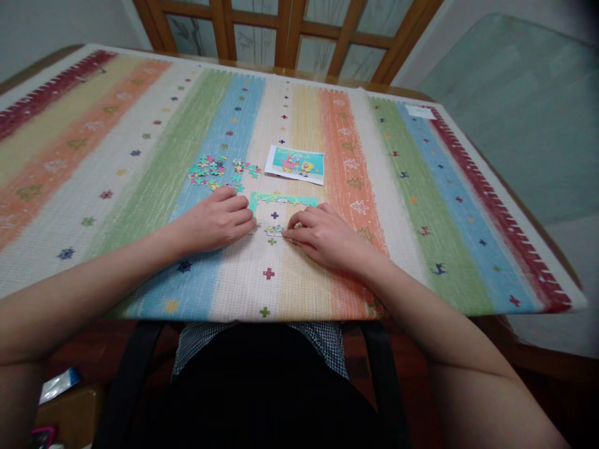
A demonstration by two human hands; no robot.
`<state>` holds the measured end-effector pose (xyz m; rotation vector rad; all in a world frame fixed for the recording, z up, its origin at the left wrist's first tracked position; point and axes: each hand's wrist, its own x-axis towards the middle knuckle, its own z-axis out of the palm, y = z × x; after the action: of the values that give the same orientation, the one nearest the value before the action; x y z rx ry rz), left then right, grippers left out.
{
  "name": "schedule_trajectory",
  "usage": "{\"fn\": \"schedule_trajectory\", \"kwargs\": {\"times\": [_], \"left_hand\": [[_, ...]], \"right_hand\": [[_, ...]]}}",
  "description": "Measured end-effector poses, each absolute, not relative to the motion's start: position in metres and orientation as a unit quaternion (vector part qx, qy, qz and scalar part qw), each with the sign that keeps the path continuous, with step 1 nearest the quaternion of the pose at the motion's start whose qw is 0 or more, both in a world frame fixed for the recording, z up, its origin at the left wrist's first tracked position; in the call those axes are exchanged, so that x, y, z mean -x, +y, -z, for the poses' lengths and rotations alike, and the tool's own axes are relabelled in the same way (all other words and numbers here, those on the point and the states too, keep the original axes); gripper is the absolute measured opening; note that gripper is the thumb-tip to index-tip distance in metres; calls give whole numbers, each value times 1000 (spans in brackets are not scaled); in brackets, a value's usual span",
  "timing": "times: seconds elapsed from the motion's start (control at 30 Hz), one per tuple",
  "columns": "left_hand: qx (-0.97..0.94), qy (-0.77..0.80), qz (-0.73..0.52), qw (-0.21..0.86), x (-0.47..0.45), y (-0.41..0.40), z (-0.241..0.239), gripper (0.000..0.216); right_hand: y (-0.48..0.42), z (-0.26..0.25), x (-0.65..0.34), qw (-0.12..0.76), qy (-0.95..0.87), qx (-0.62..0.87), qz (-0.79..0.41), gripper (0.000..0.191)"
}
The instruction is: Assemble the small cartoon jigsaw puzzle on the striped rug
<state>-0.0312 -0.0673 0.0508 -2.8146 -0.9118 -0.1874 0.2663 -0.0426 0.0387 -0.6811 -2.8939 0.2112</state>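
Note:
A partly joined jigsaw puzzle lies flat in front of me; its teal top strip [290,199] runs across, and a short lower strip [274,231] sits below it, apart. My right hand [322,234] has its fingers pinched together at the right end of the lower strip, on a puzzle piece mostly covered by the fingertips. At the puzzle's left side rests my left hand [222,219], its fingers curled and pressed together. Whatever lies under those fingertips is hidden. Loose puzzle pieces [208,169] are heaped just beyond my left hand.
A reference picture card [299,165] with cartoon figures lies beyond the puzzle. The striped tablecloth [402,237] covers the table. A small white paper [421,112] is at the far right. Wooden doors [285,37] with glass panes stand behind the table.

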Motion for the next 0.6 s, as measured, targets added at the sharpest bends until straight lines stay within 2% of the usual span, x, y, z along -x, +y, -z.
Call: {"fn": "schedule_trajectory", "kwargs": {"times": [0.37,0.6], "left_hand": [[943,-294,112,109,27,-75,-34,30],[925,-332,183,31,43,-66,-28,22]], "right_hand": [[-42,-38,-267,79,-967,231,-68,24],[-42,-38,-268,76,-967,231,-73,23]]}}
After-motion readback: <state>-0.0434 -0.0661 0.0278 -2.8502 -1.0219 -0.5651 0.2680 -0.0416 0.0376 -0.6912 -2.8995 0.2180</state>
